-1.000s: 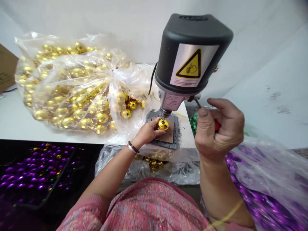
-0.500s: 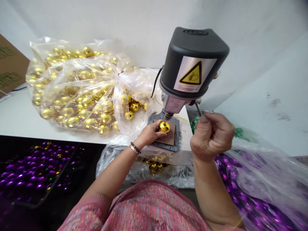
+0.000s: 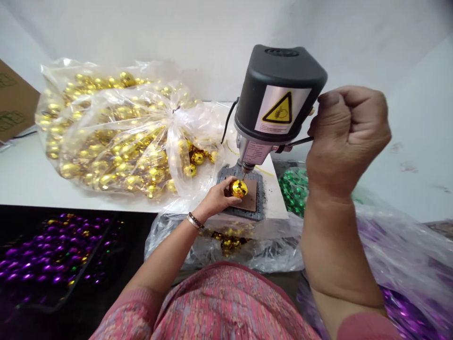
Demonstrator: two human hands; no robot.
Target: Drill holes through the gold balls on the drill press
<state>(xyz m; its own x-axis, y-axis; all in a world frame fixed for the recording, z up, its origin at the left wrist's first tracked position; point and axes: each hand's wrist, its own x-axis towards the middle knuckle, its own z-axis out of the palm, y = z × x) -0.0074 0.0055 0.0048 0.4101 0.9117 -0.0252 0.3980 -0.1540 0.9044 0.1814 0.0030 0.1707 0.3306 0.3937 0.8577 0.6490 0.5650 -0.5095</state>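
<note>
The left hand (image 3: 215,200) cups a mirror-gold ball (image 3: 239,189), its fingers (image 3: 226,185) curled closely around the ball's near side. The ball's surface is broken into small glittering facets, and the thin drill bit (image 3: 243,175) of a benchtop drill press (image 3: 279,89) meets its top. Whether the bit has entered the ball is too small to make out. The ball sits just above a brown pad (image 3: 250,200) on the press's dark perforated base plate (image 3: 226,174), and any contact between the two is hidden from this angle.

The right hand (image 3: 347,137) is raised beside the drill press's black housing, its fingers (image 3: 364,115) clenched into a tight fist around a thin dark shaft (image 3: 299,140) (whatever that shaft ends in is buried inside the fist).

A knotted clear bag (image 3: 120,130) packed with gold balls slumps to the left of the drill press on a white surface (image 3: 24,174), with a few loose balls (image 3: 197,157) bunched at its edge. Green baubles (image 3: 293,191) lie just right of the base. Purple baubles (image 3: 53,262) fill a black tray nearer the person, down and to the left. A crumpled clear bag (image 3: 269,252) holding gold pieces lies directly in front of the press.
</note>
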